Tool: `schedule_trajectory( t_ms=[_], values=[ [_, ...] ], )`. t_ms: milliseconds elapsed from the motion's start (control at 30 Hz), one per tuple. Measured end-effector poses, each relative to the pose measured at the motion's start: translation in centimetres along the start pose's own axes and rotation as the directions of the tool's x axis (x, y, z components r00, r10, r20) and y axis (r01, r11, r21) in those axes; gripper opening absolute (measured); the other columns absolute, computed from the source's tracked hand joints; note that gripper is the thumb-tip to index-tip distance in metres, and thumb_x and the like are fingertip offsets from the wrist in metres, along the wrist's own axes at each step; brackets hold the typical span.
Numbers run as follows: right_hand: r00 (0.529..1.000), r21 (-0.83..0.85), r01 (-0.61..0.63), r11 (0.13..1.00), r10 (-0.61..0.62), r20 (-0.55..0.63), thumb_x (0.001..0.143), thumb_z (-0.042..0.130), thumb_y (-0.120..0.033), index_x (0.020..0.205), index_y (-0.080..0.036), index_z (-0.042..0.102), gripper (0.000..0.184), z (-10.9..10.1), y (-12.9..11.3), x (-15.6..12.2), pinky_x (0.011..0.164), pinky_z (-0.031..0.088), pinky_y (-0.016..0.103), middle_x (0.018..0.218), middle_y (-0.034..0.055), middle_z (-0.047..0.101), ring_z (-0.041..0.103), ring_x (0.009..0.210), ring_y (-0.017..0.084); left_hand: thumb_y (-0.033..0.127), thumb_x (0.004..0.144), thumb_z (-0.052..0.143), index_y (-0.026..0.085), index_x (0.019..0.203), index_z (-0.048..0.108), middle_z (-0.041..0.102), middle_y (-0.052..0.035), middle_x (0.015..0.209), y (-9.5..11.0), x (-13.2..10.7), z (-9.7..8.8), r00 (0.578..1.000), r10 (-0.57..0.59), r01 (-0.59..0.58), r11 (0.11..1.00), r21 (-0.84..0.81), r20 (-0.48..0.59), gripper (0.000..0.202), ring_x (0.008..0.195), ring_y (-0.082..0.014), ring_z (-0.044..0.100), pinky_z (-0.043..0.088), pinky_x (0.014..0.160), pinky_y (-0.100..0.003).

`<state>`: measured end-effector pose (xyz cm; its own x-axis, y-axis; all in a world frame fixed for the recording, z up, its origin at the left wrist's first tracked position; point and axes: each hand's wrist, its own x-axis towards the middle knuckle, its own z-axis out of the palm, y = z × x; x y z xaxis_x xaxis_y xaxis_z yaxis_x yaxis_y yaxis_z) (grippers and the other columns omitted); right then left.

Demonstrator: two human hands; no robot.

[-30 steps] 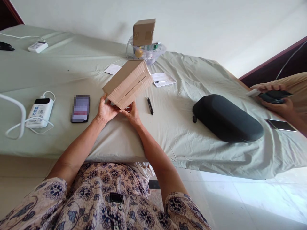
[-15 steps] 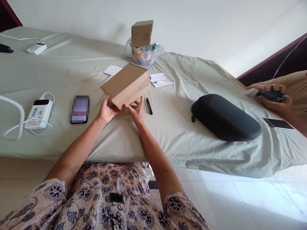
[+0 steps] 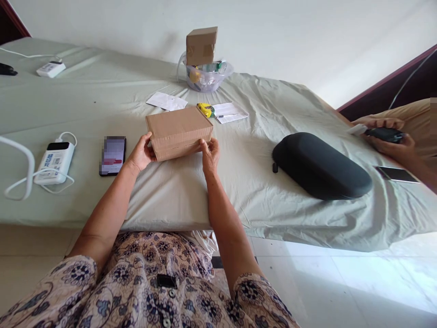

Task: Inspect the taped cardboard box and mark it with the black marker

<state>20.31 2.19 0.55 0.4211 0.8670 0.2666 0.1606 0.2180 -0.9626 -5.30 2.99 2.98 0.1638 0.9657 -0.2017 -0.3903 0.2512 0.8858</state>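
Note:
A closed brown cardboard box (image 3: 179,125) is between my two hands, above or on the cloth-covered table. My left hand (image 3: 141,152) grips its left end, the thumb on the near upper corner. At the right near side, my right hand (image 3: 209,155) holds the box with the thumb against its front face. Just behind the box lies a yellow tape measure (image 3: 205,109). White papers (image 3: 166,101) lie to the left of it, and a white envelope (image 3: 232,112) with a pen on it lies to the right.
A clear plastic basket (image 3: 218,77) by the wall carries another cardboard box (image 3: 201,45). On the left are a phone (image 3: 112,156) and a white power bank (image 3: 55,161) with a cable. A black case (image 3: 322,166) stands right; beyond it another person's hands (image 3: 389,136) hold a dark object.
The cardboard box has turned and tipped level, lower at its far side. My right hand has shifted right along it. The tape measure has come into view, and the black marker is now hidden.

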Motion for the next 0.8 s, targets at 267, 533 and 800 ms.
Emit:
schedule_trajectory(
  t_ms=[267, 533, 800],
  values=[
    [0.999, -0.026, 0.045, 0.999, -0.044, 0.011, 0.080, 0.058, -0.072, 0.085, -0.021, 0.061, 0.051, 0.2, -0.4, -0.4, 0.069, 0.041, 0.026, 0.071, -0.0037, 0.054, 0.051, 0.070, 0.012, 0.076, 0.070, 0.072, 0.032, 0.123, 0.061, 0.066, -0.0071, 0.130, -0.3, -0.9, 2.1, 0.920, 0.392, -0.392, 0.916, 0.081, 0.017, 0.071, 0.134, -0.0290, 0.055, 0.052, 0.101, -0.039],
    [0.997, -0.106, 0.072, 0.992, -0.074, -0.014, 0.071, 0.071, -0.068, 0.092, -0.023, 0.059, 0.051, 1.0, -1.3, -1.5, 0.075, 0.047, 0.030, 0.080, -0.0016, 0.063, 0.057, 0.076, 0.014, 0.044, 0.056, 0.094, 0.030, 0.137, 0.048, 0.056, -0.0081, 0.141, -1.2, -1.0, 1.7, 0.823, 0.525, -0.405, 0.810, 0.425, -0.217, 0.094, 0.140, -0.0289, 0.047, 0.039, 0.116, -0.040],
    [0.992, -0.085, 0.124, 0.989, -0.121, 0.044, 0.080, 0.060, -0.070, 0.093, -0.023, 0.061, 0.049, 0.8, -1.5, -1.5, 0.075, 0.048, 0.031, 0.081, 0.0002, 0.063, 0.060, 0.077, 0.015, 0.051, 0.074, 0.081, 0.027, 0.125, 0.055, 0.065, -0.0078, 0.125, -1.4, -0.8, 1.6, 0.793, 0.566, -0.448, 0.793, 0.414, -0.226, 0.062, 0.127, -0.0270, 0.058, 0.045, 0.108, -0.037]
  ],
)
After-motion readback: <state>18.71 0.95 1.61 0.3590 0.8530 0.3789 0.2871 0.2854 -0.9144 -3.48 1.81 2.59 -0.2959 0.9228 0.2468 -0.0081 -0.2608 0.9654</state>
